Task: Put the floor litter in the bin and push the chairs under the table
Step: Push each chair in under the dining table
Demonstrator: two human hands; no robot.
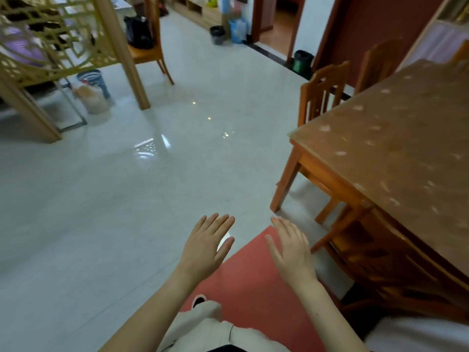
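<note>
While both hands hang palm-down above the floor, the left hand (pixel 206 247) has its fingers straight and slightly spread and holds nothing, and the right hand (pixel 291 252) is flat with fingers close together, also holding nothing. Under them lie a pale tiled floor (pixel 127 199) and a red mat (pixel 253 270). To the right stands the wooden bench (pixel 396 138); a near chair (pixel 360 250) sits tucked beneath its long edge, and an end chair (pixel 322 90) stands close against its short end, with another chair back (pixel 380 59) just beyond. Well apart, across the room, a lone chair (pixel 149 47) carries a black bag (pixel 138 31) beside a lattice screen (pixel 50 36). A black bin (pixel 217 34) stands by the far wall, a dark green bin (pixel 302 61) near the doorway, and a striped bin (pixel 94 81) behind the screen.
</note>
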